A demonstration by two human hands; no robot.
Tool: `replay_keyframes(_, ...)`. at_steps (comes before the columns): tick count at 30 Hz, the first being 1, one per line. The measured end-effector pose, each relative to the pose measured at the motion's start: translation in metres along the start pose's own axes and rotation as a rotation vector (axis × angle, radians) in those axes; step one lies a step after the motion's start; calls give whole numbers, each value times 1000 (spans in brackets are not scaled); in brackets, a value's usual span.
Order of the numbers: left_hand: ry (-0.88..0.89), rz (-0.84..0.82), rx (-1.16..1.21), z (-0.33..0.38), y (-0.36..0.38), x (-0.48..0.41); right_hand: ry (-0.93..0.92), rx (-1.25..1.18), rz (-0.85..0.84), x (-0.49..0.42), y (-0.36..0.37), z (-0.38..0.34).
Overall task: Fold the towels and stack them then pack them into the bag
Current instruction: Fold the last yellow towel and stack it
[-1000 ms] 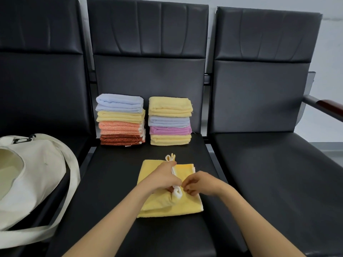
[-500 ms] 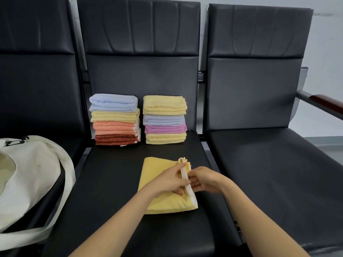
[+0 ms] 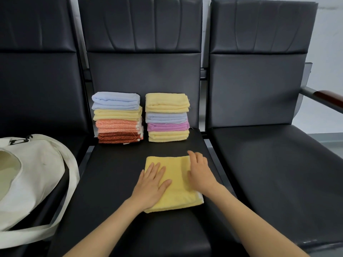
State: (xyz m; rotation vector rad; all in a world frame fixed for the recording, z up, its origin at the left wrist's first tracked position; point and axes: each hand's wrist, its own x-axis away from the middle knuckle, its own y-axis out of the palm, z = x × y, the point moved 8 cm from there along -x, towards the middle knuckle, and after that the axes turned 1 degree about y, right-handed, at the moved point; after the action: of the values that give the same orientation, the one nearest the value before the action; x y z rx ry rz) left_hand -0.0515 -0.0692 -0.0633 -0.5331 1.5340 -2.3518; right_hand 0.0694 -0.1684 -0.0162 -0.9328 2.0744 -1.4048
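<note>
My left hand (image 3: 151, 184) and right hand (image 3: 200, 173) press flat, gripping nothing, on the folded yellow towel (image 3: 178, 199). Two towel stacks (image 3: 117, 117) stand behind it; the tote bag (image 3: 33, 182) is not yet packed, I think.

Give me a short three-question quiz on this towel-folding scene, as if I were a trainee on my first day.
1. True or false: the left hand and the right hand both rest on the yellow towel at the front of the middle seat.
2. Which colour of towel tops the left stack? A) pale blue B) purple C) orange
3. Fill in the number: the right stack holds ___ folded towels.

Key: 1 true; 2 A; 3 four.
</note>
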Motion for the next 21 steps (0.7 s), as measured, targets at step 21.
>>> replay_keyframes(21, -12, -57, -69, -19, 1, 15, -81, 193, -254, 4, 51, 5)
